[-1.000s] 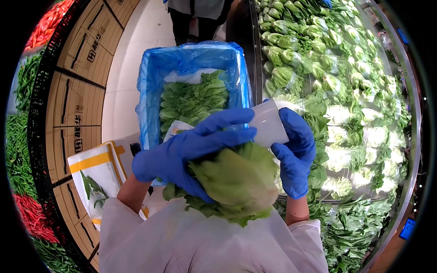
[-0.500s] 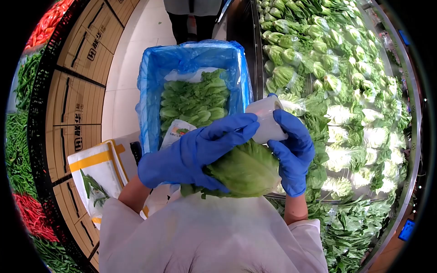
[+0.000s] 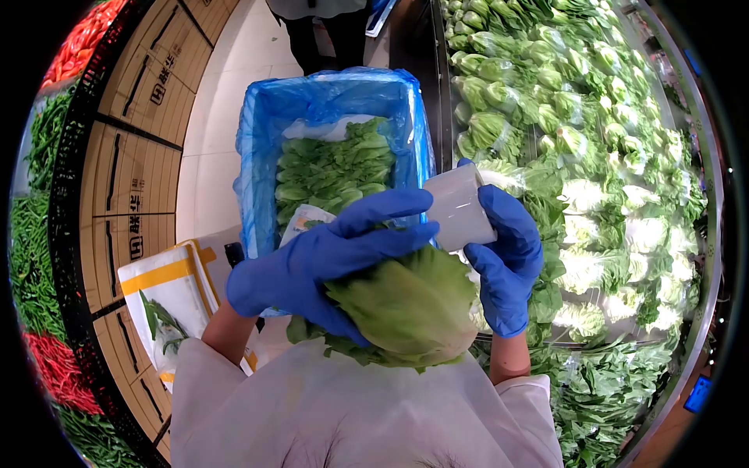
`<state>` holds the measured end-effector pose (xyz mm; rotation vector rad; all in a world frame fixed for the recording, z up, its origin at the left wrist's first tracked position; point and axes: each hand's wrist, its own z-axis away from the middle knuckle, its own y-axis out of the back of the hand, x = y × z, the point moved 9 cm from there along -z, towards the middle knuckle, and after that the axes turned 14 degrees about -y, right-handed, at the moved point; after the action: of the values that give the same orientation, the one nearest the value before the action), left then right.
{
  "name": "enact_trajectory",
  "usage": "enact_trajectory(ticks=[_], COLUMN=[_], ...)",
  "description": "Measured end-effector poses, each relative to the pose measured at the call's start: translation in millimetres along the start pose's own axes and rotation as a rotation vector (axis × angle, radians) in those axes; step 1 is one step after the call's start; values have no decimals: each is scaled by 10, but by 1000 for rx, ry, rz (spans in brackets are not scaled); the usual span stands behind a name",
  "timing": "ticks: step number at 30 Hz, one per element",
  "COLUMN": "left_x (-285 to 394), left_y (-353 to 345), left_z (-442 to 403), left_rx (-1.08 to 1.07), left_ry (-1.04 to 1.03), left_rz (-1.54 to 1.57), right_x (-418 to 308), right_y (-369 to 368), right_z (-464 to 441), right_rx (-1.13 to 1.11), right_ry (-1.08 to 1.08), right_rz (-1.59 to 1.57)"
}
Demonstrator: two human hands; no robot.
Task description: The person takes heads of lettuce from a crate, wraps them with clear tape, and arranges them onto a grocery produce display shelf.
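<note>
My left hand (image 3: 339, 253), in a blue glove, is closed around a leafy head of lettuce (image 3: 413, 312) held in front of my chest. Its fingertips reach up to the edge of a whitish, wide roll of clear film (image 3: 459, 209). My right hand (image 3: 509, 261), also blue-gloved, grips that roll from its right side, thumb below and fingers above. The roll is tilted just above the lettuce. Whether a strip of film runs between the two, I cannot tell. Beyond my hands stands a blue-lined crate (image 3: 261, 109) with several green lettuces (image 3: 331, 168) inside.
On the right, a produce display (image 3: 573, 171) carries rows of leafy greens and pale cabbages. At left stand cardboard boxes (image 3: 121, 187), with peppers (image 3: 35, 265) beyond. A white foam box lid (image 3: 160, 288) with yellow tape lies near my left elbow. A person (image 3: 324, 35) stands past the crate.
The lettuce has come lower, closer to my chest, and shows more of its pale side. My left hand has shifted slightly left; the roll has turned a little in my right hand.
</note>
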<state>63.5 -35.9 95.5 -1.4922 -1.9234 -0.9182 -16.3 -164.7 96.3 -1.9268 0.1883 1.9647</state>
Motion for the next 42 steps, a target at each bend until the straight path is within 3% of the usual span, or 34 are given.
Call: enact_trajectory(ticks=[5,12,14,20,24,26,30,32,42], left_x=[-34,-113,-241,-168,-149,-184,-138,-132,-274], left_y=[-103,-154,-138,-32,-25,-17,-22,-84,-134], left_z=[-55,-1,51,52,79,145,123,32,140], left_rx=[-56,-103,-165,38,55,131,63,-34,-17], left_ry=[48,7,160,102,50,99,54,65,181], left_rz=[-152,-440,-505,-49,15,205,196,48,-144], right_x=[14,44,64,90,99,98,108,103,160], right_y=[-21,-23,-12,-23,5,11,26,12,-23], right_z=[-37,-63,-95,-91,-89,-87,-79,-86,-128], right_rx=[-63,21,33,-17,-12,-13,15,5,-1], right_ry=[-5,-34,-49,-104,-104,-100,-124,-118,-158], right_rz=[57,175,198,116,52,16,12,17,107])
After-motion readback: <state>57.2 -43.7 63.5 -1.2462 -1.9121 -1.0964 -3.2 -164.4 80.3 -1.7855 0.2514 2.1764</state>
